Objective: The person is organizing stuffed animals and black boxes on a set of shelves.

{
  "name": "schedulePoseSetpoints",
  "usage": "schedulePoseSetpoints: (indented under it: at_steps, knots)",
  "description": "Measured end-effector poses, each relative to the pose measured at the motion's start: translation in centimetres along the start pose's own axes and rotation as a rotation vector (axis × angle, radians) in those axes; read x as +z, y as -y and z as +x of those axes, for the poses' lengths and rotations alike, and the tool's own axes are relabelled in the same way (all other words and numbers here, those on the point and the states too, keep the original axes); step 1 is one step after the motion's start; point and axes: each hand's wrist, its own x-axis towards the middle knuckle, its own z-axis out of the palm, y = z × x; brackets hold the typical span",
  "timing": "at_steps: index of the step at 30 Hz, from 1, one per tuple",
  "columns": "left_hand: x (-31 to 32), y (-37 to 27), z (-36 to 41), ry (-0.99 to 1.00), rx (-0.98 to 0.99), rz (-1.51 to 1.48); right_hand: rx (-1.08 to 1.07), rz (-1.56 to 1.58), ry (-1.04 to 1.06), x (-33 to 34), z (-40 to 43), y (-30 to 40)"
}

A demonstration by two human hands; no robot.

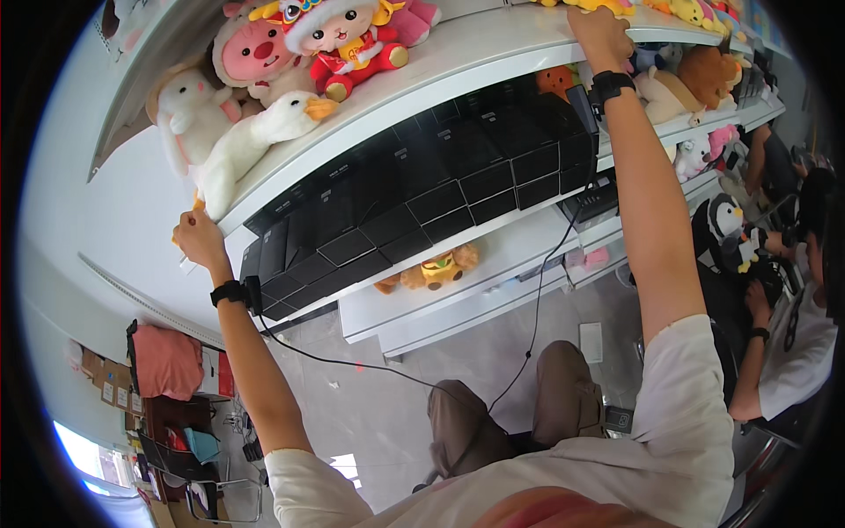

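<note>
A white plush duck (241,148) with an orange bill lies along the left end of the upper white shelf (462,63). My left hand (200,239) is at that end of the shelf, its fingers closed around the duck's orange foot. Farther right, my right hand (601,36) is at the shelf's front edge, beside a yellow plush toy (610,6). Its fingers are curled, and whether they hold anything is hidden. Behind the duck sit a plush doll in a red outfit (350,49), a pink-faced plush toy (257,49) and a white plush rabbit (191,99).
Black boxes (429,171) fill the shelf below. A brown plush bear (455,264) lies on a lower shelf. A black cable (350,361) runs between my wrist straps. At the right, a seated person (785,356) is near a plush penguin (723,231). A chair (178,455) stands lower left.
</note>
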Motion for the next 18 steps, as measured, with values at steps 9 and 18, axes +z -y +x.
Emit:
schedulePoseSetpoints:
  at_steps: [9, 18]
  knots:
    - [1.5, 0.7, 0.8, 0.060, -0.028, 0.044, -0.577, -0.454, -0.165, 0.1, -0.9, 1.0]
    - [0.4, -0.9, -0.9, 0.074, -0.025, 0.019, -0.474, -0.028, 0.166, -0.4, -4.1, 3.9]
